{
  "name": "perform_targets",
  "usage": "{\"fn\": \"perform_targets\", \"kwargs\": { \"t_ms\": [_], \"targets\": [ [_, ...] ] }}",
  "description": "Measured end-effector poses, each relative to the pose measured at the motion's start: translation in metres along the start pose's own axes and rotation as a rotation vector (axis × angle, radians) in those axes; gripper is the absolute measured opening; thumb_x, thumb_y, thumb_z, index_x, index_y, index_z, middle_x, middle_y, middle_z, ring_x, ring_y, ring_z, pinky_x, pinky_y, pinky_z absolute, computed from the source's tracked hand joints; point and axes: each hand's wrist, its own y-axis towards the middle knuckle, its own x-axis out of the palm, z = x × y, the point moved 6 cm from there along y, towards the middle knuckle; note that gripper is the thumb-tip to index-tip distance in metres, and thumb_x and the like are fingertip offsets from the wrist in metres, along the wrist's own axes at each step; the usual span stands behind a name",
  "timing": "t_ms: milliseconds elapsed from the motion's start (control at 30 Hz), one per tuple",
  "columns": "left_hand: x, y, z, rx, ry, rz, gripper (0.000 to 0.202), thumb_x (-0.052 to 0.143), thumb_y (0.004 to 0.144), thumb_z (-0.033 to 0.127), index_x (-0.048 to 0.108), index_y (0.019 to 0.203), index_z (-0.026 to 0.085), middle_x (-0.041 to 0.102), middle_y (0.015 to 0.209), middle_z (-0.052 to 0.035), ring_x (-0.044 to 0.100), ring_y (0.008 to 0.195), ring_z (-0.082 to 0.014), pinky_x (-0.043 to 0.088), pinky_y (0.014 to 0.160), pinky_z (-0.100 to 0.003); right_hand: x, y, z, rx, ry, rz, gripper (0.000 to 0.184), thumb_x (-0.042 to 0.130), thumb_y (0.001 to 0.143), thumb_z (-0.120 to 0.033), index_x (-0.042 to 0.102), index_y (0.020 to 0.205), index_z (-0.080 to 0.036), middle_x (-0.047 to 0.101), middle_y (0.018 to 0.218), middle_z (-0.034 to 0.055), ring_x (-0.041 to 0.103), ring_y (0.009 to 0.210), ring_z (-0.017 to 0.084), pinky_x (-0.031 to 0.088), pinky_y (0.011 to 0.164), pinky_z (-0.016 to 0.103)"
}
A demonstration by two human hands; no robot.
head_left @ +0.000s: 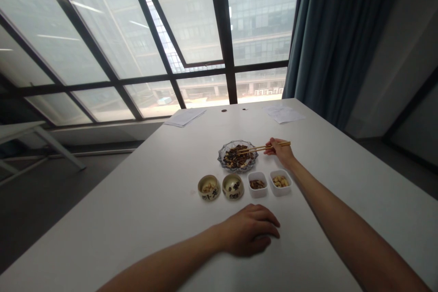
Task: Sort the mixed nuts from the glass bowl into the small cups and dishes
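And there are the chopsticks (263, 148), wooden and held level in your right hand (278, 151), fingers closed around them near the top end. The tips reach in over the glass dish (239, 169), right above a heap of dark and tan pieces (238, 156), though whether they're pinching anything is too small to call from here. The dish sits on the white desk (137, 219) with your right hand just beside its edge. Right below it, a row of four small containers: first, on your left, a round cup (208, 187) with dark lettering on its side and pale nuts inside, then a matching cup (233, 186) touching distance from it, its contents hard to make out. Next comes a white square bowl (257, 185) of brown pieces, and beside that a second white square bowl (280, 182) with pale nuts. Your left hand (249, 230) is down on the desk in front of the row, fingers loosely curled, holding nothing. Farther up the desk, a stack of papers (185, 117) lies to the left and loose sheets (283, 114) to the right, with two small dark spots (224, 111) between them. Beyond that, a big window (205, 32) looks out on an office building, and a dark curtain (328, 41) hangs to the right.
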Motion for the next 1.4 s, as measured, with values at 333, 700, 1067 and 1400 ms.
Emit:
{"fn": "perform_targets", "kwargs": {
  "t_ms": [333,700,1067,1400],
  "targets": [
    [0.001,-0.001,-0.001,0.003,0.007,-0.012,0.028,0.060,0.094,0.023,0.068,0.121,0.024,0.070,0.132,-0.0083,0.063,0.125,-0.0220,0.045,0.115,-0.038,0.003,-0.003,0.001,-0.036,-0.043,0.042,0.054,0.086,0.073,-0.065,0.071,0.070,-0.013,0.074,0.059,0.0102,0.073,0.047,0.020,0.059,0.042,0.019],
    [0.000,-0.001,0.000,-0.009,0.006,-0.011,0.028,0.061,0.093,0.023,0.068,0.121,0.025,0.070,0.132,-0.0077,0.063,0.126,-0.0218,0.044,0.115,-0.038,-0.003,-0.002,0.005,0.000,0.006,0.137,0.053,0.084,0.078,-0.062,0.071,0.065,-0.013,0.072,0.054,0.0099,0.071,0.043,0.018,0.056,0.038,0.018],
    [0.000,0.000,0.000,-0.008,0.005,-0.001,0.027,0.060,0.094,0.023,0.069,0.119,0.024,0.071,0.131,-0.0084,0.064,0.124,-0.0223,0.045,0.115,-0.038,-0.027,0.004,0.009,0.229,0.186,0.124,0.040,0.072,0.098,-0.039,0.066,0.065,-0.017,0.068,0.051,0.0025,0.064,0.040,0.009,0.052,0.039,0.012],
    [0.000,0.000,0.000,-0.001,-0.002,0.009,0.027,0.060,0.094,0.024,0.069,0.120,0.024,0.071,0.131,-0.0080,0.064,0.124,-0.0215,0.046,0.114,-0.037,-0.038,-0.008,0.008,0.446,0.264,-0.024,0.040,0.075,0.096,-0.032,0.063,0.061,-0.017,0.066,0.055,-0.0003,0.055,0.039,0.005,0.045,0.033,0.008]
  ]
}}
